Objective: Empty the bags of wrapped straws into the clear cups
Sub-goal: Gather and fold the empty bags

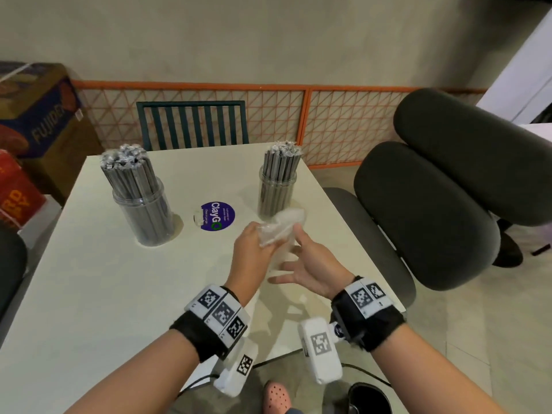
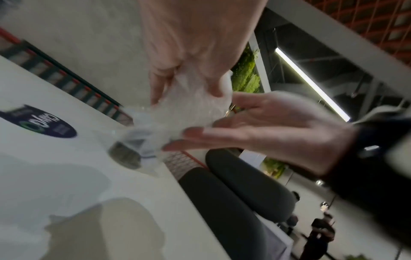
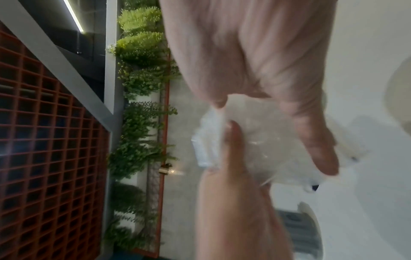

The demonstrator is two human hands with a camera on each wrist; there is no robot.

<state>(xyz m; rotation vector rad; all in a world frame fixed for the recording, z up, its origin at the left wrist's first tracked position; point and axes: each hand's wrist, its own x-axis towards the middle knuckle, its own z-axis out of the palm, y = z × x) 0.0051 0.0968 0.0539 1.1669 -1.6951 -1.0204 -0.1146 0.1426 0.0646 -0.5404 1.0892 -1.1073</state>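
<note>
Two clear cups stand on the white table [image 1: 104, 294], each packed with upright wrapped straws: the left cup [image 1: 143, 210] and the right cup [image 1: 277, 192]. Over the table in front of the right cup, my left hand [image 1: 257, 239] grips a crumpled, clear plastic bag [image 1: 280, 225]. My right hand [image 1: 304, 253] is beside it with fingers spread and straight, one digit touching the bag. The left wrist view shows the bag [image 2: 189, 109] bunched under my left hand's thumb and fingers, the right hand [image 2: 278, 126] reaching in flat. No straws show in the bag [image 3: 255, 149], which is blurred.
A round purple sticker [image 1: 217, 216] lies between the cups. A teal slatted chair [image 1: 194, 124] stands at the far edge, dark padded chairs [image 1: 433, 204] on the right, cardboard boxes [image 1: 38, 115] on the left. An orange lattice fence [image 1: 328, 121] runs behind.
</note>
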